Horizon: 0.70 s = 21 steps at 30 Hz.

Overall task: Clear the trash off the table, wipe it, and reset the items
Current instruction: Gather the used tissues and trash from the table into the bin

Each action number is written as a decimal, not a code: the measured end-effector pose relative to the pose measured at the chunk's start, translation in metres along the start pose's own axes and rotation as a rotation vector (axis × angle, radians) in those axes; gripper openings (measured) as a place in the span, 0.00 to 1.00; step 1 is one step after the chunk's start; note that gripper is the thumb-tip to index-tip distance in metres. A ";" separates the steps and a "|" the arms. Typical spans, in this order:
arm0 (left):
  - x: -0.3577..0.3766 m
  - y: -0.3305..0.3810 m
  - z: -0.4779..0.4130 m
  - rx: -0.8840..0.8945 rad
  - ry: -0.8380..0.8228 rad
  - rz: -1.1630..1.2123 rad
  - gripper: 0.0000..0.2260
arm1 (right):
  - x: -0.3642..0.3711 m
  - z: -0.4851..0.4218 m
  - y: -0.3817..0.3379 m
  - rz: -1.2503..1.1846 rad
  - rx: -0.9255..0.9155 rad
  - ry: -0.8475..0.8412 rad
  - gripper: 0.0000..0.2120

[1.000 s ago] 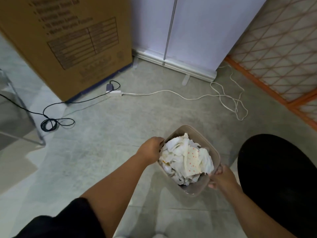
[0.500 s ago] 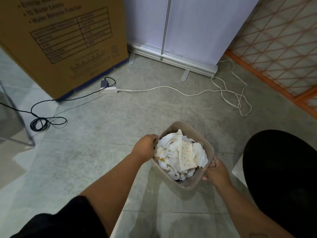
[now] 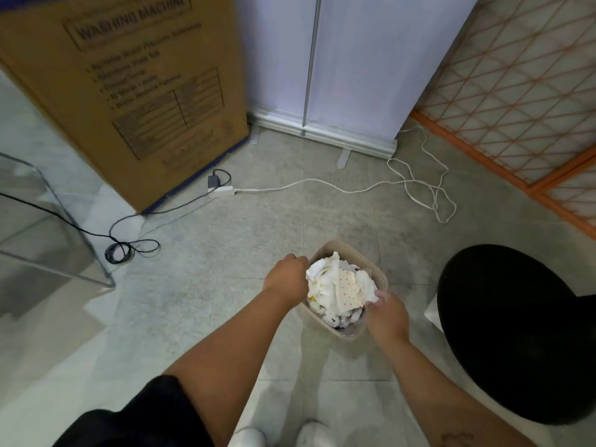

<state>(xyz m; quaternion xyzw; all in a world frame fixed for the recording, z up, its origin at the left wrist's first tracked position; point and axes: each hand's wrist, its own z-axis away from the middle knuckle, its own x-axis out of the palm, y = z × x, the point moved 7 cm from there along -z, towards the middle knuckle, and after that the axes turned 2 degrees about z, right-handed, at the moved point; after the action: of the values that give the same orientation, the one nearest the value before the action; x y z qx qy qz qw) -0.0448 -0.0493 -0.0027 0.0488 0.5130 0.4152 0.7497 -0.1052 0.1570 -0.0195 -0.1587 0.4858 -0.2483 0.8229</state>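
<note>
Beige plastic wastebasket (image 3: 381,276) is sitting low over the grey tiled floor (image 3: 225,253), just in front of the person's white shoes (image 3: 250,438); whether it is resting on the tiles I cannot tell. Crumpled white paper trash (image 3: 324,285) is heaping up to its rim, with a dotted cream sheet (image 3: 346,287) lying on top. The left grip (image 3: 287,275) is curling tight over the basket's left rim. The right grip (image 3: 387,314) is hovering at the near right rim, its fingers blurred, so I cannot tell whether it is clasping anything. A black round stool seat (image 3: 516,333) is standing just to the right. Farther off, a white extension cord (image 3: 322,183) is trailing across the floor toward a brown cardboard washing-machine box (image 3: 129,91).
</note>
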 end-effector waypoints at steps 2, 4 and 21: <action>-0.039 0.015 0.021 0.012 0.030 0.025 0.18 | -0.014 0.029 -0.039 -0.026 -0.061 -0.025 0.16; -0.090 0.035 0.047 0.027 0.064 0.034 0.18 | -0.033 0.062 -0.086 -0.055 -0.141 -0.048 0.11; -0.478 0.264 0.250 0.413 0.581 0.085 0.11 | -0.322 0.298 -0.413 -0.166 -0.770 0.280 0.13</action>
<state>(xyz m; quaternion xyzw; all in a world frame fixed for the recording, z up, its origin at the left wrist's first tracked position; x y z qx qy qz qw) -0.0555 -0.1108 0.5943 0.1003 0.7754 0.3301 0.5289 -0.0785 0.0030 0.5626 -0.4580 0.6360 -0.1332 0.6066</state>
